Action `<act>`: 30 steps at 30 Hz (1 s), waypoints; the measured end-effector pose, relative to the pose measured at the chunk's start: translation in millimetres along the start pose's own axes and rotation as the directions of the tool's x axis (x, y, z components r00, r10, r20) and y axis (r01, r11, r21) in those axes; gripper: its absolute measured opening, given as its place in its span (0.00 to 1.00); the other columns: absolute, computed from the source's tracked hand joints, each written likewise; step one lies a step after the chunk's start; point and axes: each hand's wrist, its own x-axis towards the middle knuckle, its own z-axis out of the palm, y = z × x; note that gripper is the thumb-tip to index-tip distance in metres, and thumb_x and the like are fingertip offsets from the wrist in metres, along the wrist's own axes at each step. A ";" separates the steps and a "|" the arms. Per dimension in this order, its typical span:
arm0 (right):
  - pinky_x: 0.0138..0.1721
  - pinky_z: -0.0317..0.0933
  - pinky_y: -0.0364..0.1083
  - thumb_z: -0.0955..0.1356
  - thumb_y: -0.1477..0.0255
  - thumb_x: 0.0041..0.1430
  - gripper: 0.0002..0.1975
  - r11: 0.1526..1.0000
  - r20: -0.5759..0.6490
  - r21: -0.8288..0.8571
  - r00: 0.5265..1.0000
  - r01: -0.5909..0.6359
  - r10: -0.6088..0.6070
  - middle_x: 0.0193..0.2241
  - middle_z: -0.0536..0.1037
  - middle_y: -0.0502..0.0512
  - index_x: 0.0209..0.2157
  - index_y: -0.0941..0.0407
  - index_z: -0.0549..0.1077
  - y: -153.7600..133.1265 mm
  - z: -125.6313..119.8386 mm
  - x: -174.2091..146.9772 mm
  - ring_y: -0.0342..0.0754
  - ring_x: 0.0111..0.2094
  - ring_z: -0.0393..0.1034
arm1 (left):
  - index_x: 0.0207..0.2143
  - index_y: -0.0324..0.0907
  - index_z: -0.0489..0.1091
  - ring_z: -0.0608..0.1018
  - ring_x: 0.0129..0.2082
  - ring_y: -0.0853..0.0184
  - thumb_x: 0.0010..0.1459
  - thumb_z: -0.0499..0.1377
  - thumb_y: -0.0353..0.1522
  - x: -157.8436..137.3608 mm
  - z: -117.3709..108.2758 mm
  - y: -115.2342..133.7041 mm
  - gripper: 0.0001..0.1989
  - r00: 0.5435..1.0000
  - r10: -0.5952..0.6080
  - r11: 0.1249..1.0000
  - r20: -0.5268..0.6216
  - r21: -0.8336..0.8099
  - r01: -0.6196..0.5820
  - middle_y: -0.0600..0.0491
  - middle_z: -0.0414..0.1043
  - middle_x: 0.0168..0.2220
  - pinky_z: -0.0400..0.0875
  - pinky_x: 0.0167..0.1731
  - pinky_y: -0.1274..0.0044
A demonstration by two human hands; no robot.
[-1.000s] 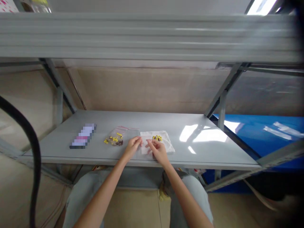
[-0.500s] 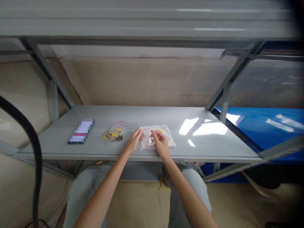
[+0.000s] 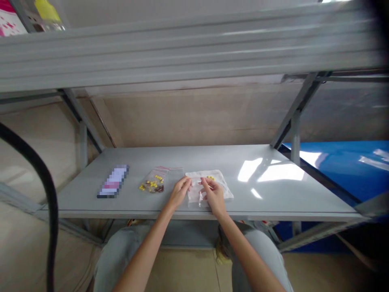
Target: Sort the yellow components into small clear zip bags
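On a grey metal shelf [image 3: 273,194] near its front edge, my left hand [image 3: 180,191] and my right hand [image 3: 214,194] pinch a small clear plastic bag [image 3: 196,194] between them. The bag lies over a white cloth [image 3: 223,184] that carries a few yellow beads [image 3: 210,177]. Left of my hands lies a clear zip bag [image 3: 154,180] with yellow and dark beads spilled at its mouth.
A flat dark rectangular object [image 3: 114,186] lies at the shelf's left. An upper shelf beam [image 3: 194,52] hangs overhead. Diagonal braces [image 3: 291,113] stand at the back corners. A black cable [image 3: 45,190] curves at left. A blue surface [image 3: 343,162] sits at right.
My hands stay on the small clear bag, which has come slightly toward the shelf's front edge. The camera has tilted, shifting the whole scene.
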 end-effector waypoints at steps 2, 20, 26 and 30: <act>0.12 0.57 0.38 0.65 0.51 0.50 0.23 1.000 -0.009 -0.015 1.000 0.009 -0.009 0.28 0.75 0.56 0.31 0.59 0.73 1.2 -0.3 -0.4 0.42 0.19 0.67 | 0.29 0.41 0.63 0.65 0.27 0.70 0.60 0.45 0.45 -0.7 0.5 0.1 0.19 0.999 -0.002 1.000 -0.037 -0.004 0.002 0.57 0.61 0.24 0.59 0.32 0.79; 0.11 0.56 0.39 0.65 0.50 0.49 0.22 0.993 -0.008 -0.122 1.000 -0.004 0.003 0.17 0.69 0.49 0.26 0.57 0.68 9.0 1.4 1.5 0.43 0.16 0.64 | 0.26 0.40 0.64 0.66 0.30 0.70 0.59 0.51 0.37 -4.9 0.0 4.8 0.12 0.973 0.127 0.988 -0.191 0.107 -0.107 0.54 0.60 0.31 0.60 0.30 0.80; 0.11 0.54 0.37 0.66 0.52 0.49 0.22 0.995 0.111 -0.091 0.993 0.041 -0.031 0.25 0.72 0.54 0.27 0.58 0.70 6.0 1.8 1.3 0.42 0.19 0.66 | 0.28 0.40 0.66 0.67 0.29 0.70 0.58 0.52 0.38 -3.8 0.1 1.5 0.12 0.977 0.105 0.991 -0.185 0.099 -0.088 0.54 0.62 0.32 0.61 0.29 0.79; 0.12 0.54 0.38 0.66 0.52 0.49 0.23 0.997 0.151 -0.082 0.989 0.005 0.007 0.28 0.74 0.56 0.31 0.59 0.71 7.7 2.2 0.7 0.44 0.20 0.68 | 0.28 0.40 0.67 0.69 0.32 0.69 0.58 0.52 0.36 -3.1 0.0 0.9 0.10 0.974 0.146 0.984 -0.175 0.127 -0.125 0.53 0.63 0.33 0.63 0.31 0.79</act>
